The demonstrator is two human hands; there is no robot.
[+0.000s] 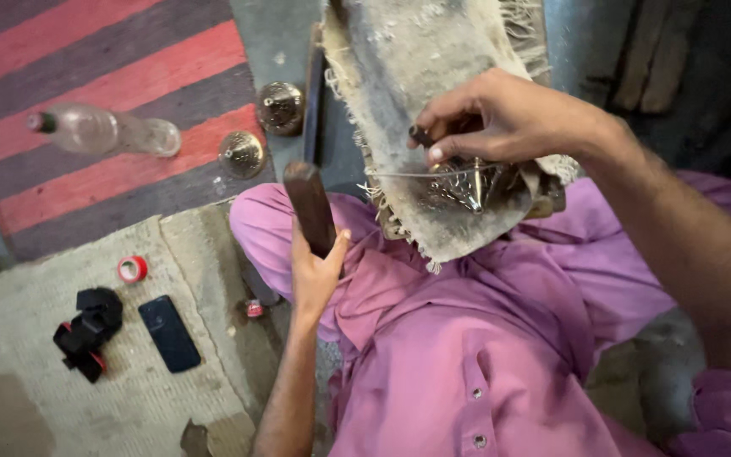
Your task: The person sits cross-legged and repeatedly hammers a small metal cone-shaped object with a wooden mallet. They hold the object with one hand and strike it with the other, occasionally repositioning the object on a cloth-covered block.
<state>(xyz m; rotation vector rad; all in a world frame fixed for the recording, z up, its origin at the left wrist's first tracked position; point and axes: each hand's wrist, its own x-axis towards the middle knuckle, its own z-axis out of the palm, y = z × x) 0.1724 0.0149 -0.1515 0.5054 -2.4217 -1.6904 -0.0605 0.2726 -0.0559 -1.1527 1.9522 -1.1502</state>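
Nearest the camera, a dark wooden handle (310, 207) is gripped in the left hand (315, 275), fingers wrapped around its lower end, thumb up along the side; its head is hidden behind a dark upright bar, so what kind of tool it is cannot be told. Just beyond, over the purple-clad lap (467, 338), a small shiny metal piece (467, 182) is pinned against a frayed grey cloth pad (433, 76) by the right hand (501, 118), and a short dark punch-like tool (422, 135) is pinched between thumb and fingers right above it.

The risk is judged to sit here: the fingertips are touching the metal piece, so a blow landing off line could catch the thumb or knuckles, and the rounded, polished piece could skid on the pad if pressed unevenly. The pad's ragged edge hangs over the knee, so anything that slips is likely to be dropped into the lap or onto the floor.

Room to the left is fair: on the beige mat (86, 398) a black phone (169, 333), a red tape roll (132, 269) and a black-and-red clamp-like object (86, 334) lie well apart from the swing. Farther off, two brass domed pieces (241, 154) lie near the bar, and a clear plastic bottle (103, 131) lies on the striped rug (112, 68).
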